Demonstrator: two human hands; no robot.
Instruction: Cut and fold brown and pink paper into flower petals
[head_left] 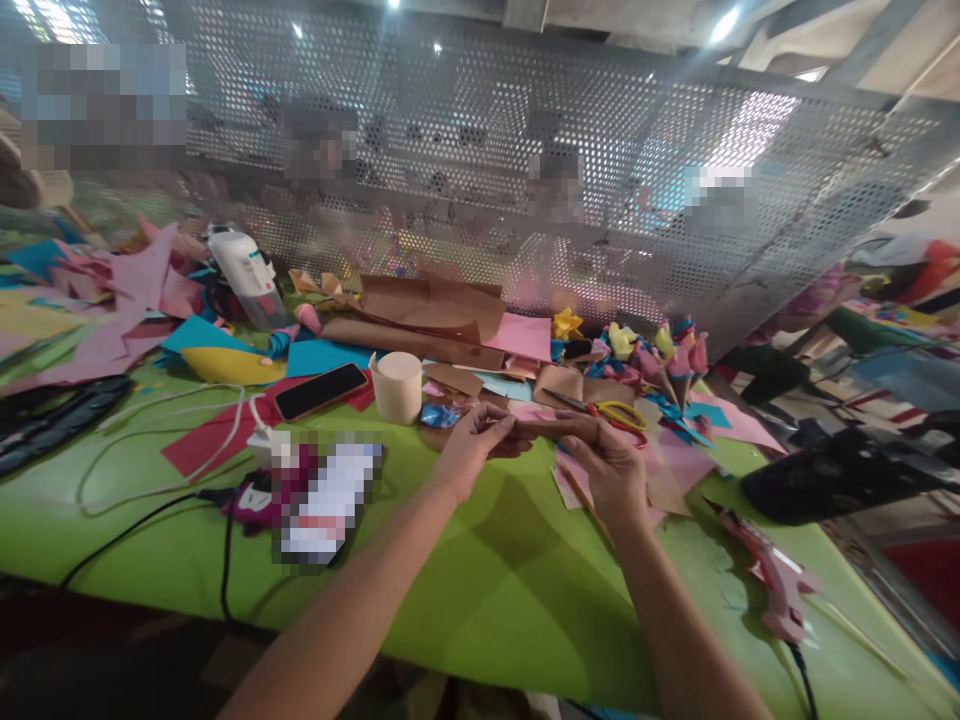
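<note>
Between my two hands is a narrow piece of brown paper point(553, 428), held a little above the green table point(517, 590). My left hand point(484, 440) pinches its left end, fingers closed. At the other end, my right hand point(611, 465) grips the paper between thumb and fingers. Just beyond my right hand lie scissors with yellow handles point(621, 414) and red-handled scissors point(634, 435). A pencil point(589, 500) rests on paper beneath that hand. Behind my left hand is a crumpled blue shiny wrapper point(439, 415), with a cream paper roll point(397, 387) beside it.
A pink glue gun point(772, 580) lies at right, near a black cylinder point(840, 470). At left are a dark phone point(321, 391), a lit phone point(330, 505), cables and a plug point(268, 445). Paper flowers point(675, 355), brown sheets point(427, 305) and a perforated metal screen point(480, 150) stand behind.
</note>
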